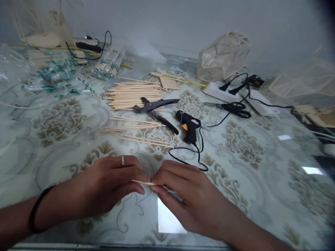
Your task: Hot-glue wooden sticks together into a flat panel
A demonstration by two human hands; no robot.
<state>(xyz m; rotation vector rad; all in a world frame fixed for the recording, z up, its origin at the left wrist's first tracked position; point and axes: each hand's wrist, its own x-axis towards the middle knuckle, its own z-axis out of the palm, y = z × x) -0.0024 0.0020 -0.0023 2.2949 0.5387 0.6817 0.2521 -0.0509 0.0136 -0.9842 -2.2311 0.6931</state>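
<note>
Between my two hands, above the near part of the table, is a thin pale wooden stick (143,182). My left hand (104,184), with a ring and a black wristband, pinches its left part between thumb and fingers. The thumb and fingertips of my right hand (188,191) close on the stick just beside, and its far end is hidden by them. Beyond the hands lie several loose wooden sticks (141,139). A black glue gun (190,125) lies on its side with its cord curling toward my right hand. Left of it rest dark-handled cutters (157,111), spread apart.
Behind the cutters lies a pile of sticks (136,94). Plastic-wrapped bundles (110,62) and crumpled wrappers (57,73) are at the back left. At the back right stand a stick-framed shape (223,55), a white power strip (221,92) and black scissors (235,108) on the patterned table (261,195).
</note>
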